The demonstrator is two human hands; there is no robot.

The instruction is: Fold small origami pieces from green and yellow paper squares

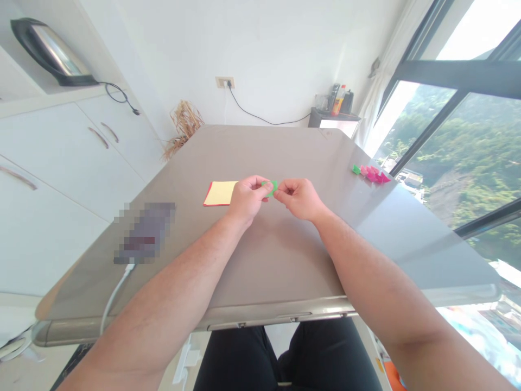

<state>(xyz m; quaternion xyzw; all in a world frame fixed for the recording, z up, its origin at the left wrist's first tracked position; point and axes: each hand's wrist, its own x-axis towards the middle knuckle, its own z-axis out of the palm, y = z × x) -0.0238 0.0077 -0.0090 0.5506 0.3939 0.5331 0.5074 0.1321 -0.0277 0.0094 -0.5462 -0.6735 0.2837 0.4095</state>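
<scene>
A small piece of green paper (273, 188) is held above the middle of the table between my two hands. My left hand (249, 198) pinches it, with the thumb lying on top. At the paper's right edge, the thumb and forefinger of my right hand (299, 196) are closed on it, and the other fingers are curled in. Just left of my left hand lies a pad of pale yellow paper with a red border (222, 194). Part of that pad is hidden behind the hand.
Folded pink paper pieces (375, 174) and a green folded piece (356, 170) sit by the table's right edge. A blurred-out phone (148, 231) with a white cable (116, 296) is at the left. The grey table (277, 260) reaches toward a wall; windows are right.
</scene>
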